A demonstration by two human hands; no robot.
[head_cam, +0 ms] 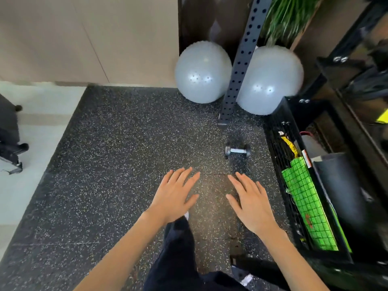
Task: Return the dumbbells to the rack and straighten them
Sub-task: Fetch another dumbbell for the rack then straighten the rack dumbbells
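A small dumbbell (237,151) with black heads and a silver handle lies on the speckled rubber floor, just left of the black rack (327,106). My left hand (174,196) and my right hand (251,203) hover side by side, palms down, fingers straight, holding nothing. Both are nearer to me than the dumbbell, with a gap of floor between. The rack's upper shelves at the right are dark and blurred, so I cannot make out any dumbbells on them.
Two pale grey exercise balls (202,72) (271,79) stand at the back, either side of a perforated steel upright (237,66). A wire basket (302,185) holding a green checked cloth sits low in the rack. Wheeled equipment (9,141) stands at the far left.
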